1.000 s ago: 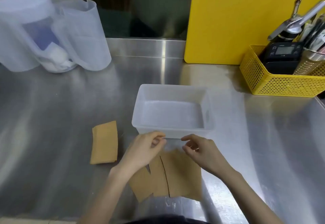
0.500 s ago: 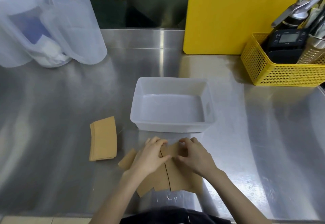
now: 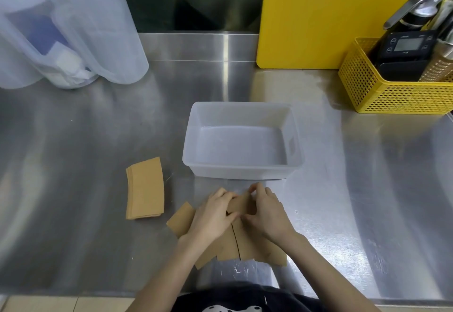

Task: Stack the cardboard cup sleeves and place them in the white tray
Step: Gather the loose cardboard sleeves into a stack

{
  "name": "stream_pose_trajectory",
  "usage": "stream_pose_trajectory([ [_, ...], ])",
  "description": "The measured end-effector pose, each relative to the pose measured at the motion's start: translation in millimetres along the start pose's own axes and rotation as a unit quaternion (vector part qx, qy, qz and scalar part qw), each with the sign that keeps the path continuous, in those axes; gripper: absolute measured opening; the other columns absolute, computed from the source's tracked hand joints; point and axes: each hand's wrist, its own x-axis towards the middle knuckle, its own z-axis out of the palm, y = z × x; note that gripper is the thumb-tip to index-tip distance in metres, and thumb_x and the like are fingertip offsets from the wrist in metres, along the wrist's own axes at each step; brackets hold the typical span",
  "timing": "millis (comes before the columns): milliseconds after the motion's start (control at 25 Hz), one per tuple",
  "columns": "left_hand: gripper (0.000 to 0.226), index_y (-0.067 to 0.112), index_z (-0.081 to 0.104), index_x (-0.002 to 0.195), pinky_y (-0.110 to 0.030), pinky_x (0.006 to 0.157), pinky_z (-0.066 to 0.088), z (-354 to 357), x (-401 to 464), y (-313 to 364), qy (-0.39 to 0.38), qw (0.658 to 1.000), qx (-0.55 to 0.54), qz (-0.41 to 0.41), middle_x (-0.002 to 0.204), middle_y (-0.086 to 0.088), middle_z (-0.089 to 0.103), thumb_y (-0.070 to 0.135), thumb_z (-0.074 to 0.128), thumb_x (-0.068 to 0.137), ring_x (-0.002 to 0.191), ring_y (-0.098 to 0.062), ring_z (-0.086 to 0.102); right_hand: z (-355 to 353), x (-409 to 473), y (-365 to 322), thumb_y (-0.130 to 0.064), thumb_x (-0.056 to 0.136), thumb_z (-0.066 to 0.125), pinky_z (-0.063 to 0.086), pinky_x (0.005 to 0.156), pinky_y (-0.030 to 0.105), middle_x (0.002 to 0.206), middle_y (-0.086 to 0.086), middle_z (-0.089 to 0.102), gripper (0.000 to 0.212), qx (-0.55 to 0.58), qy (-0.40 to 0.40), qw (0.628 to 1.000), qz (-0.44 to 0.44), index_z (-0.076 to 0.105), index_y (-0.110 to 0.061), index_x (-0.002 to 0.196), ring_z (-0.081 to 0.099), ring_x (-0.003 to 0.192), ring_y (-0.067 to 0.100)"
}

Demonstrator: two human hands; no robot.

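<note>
Several brown cardboard cup sleeves (image 3: 232, 245) lie fanned out on the steel counter just in front of me. My left hand (image 3: 212, 216) and my right hand (image 3: 267, 213) both rest on top of them, fingers pinching the sleeves' far edges together. A separate small stack of sleeves (image 3: 145, 189) lies flat to the left, untouched. The white tray (image 3: 242, 172) stands empty right behind my hands.
A yellow perforated basket (image 3: 397, 96) with a scale and tools sits at the back right. A yellow board (image 3: 318, 17) leans against the back wall. Translucent plastic jugs (image 3: 98, 32) stand at the back left. The counter's front edge is near my body.
Both hands have dropped from just above the sleeves onto them and closed on their far edges. The camera has tilted down slightly.
</note>
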Motion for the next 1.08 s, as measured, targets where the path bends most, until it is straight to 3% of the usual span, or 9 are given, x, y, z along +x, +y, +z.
stream_pose_trajectory([
  [200,0.026,0.014,0.057,0.108,-0.025,0.082,0.044,-15,-5,-5,-0.001,0.987,-0.152,-0.054,0.107,-0.003,0.066,0.022,0.058,0.083,0.097,-0.019,0.06,-11,-5,3,-0.02,0.08,0.06,0.042,0.094,0.034,0.108,0.009,0.052,0.041,0.042,-0.005,0.998,-0.05,0.044,-0.015,0.118,0.052,0.104,0.025],
  [280,0.017,0.015,0.058,0.1,-0.017,0.074,0.044,-25,-9,-9,0.008,0.977,-0.202,-0.068,0.089,0.006,0.063,0.019,0.058,0.083,0.086,-0.011,0.059,-20,-7,10,-0.023,0.083,0.059,0.043,0.093,0.035,0.104,0.005,0.051,0.036,0.056,0.016,0.998,-0.035,0.049,-0.015,0.117,0.054,0.104,0.024],
  [320,0.008,0.019,0.057,0.091,-0.007,0.067,0.041,-29,-12,-12,0.015,0.972,-0.223,-0.073,0.08,0.013,0.058,0.017,0.058,0.084,0.077,-0.002,0.058,-24,-8,15,-0.024,0.083,0.059,0.043,0.094,0.036,0.106,0.005,0.05,0.038,0.042,0.028,0.998,-0.022,0.049,-0.016,0.118,0.052,0.107,0.024],
  [400,0.02,0.029,0.05,0.075,0.005,0.058,0.037,-36,-16,-17,0.023,0.964,-0.255,-0.076,0.073,0.022,0.051,0.013,0.057,0.084,0.062,0.013,0.057,-28,-9,23,-0.028,0.08,0.062,0.039,0.096,0.036,0.117,0.01,0.045,0.049,-0.017,0.031,0.999,0.018,0.044,-0.018,0.125,0.043,0.115,0.027],
  [480,0.021,0.03,0.051,0.074,0.008,0.062,0.036,-40,-18,-23,0.033,0.961,-0.263,-0.078,0.077,0.022,0.057,0.013,0.057,0.084,0.067,0.013,0.059,-26,-10,28,-0.03,0.075,0.067,0.035,0.096,0.035,0.122,0.012,0.037,0.061,-0.06,0.012,0.997,0.053,0.039,-0.02,0.128,0.037,0.117,0.029],
  [640,0.012,0.024,0.056,0.08,0.007,0.065,0.038,-40,-21,-32,0.046,0.956,-0.276,-0.093,0.081,0.018,0.064,0.013,0.056,0.085,0.067,0.019,0.058,-19,-12,31,-0.029,0.067,0.074,0.033,0.091,0.033,0.121,0.012,0.032,0.065,-0.062,0.003,0.994,0.09,0.039,-0.016,0.12,0.035,0.115,0.03],
  [720,0.009,0.023,0.056,0.083,0.006,0.066,0.039,-38,-23,-34,0.047,0.953,-0.283,-0.098,0.083,0.017,0.063,0.014,0.055,0.085,0.074,0.012,0.059,-17,-12,30,-0.028,0.065,0.075,0.033,0.088,0.033,0.119,0.013,0.033,0.063,-0.052,0.015,0.993,0.103,0.039,-0.012,0.115,0.036,0.113,0.03],
  [920,0.008,0.016,0.057,0.094,-0.022,0.087,0.045,-35,-27,-32,0.051,0.942,-0.314,-0.111,0.099,0.0,0.069,0.014,0.053,0.087,0.094,-0.012,0.063,-13,-16,31,-0.021,0.069,0.072,0.034,0.078,0.033,0.111,0.011,0.04,0.056,-0.039,0.025,0.996,0.079,0.034,-0.011,0.108,0.043,0.106,0.031],
  [1080,0.007,0.018,0.055,0.093,-0.032,0.093,0.045,-36,-30,-32,0.055,0.942,-0.313,-0.11,0.094,0.004,0.07,0.015,0.051,0.088,0.095,-0.014,0.064,-17,-20,32,-0.005,0.074,0.061,0.043,0.067,0.034,0.093,0.01,0.051,0.045,0.074,0.013,0.996,0.05,0.027,-0.019,0.1,0.053,0.086,0.031],
])
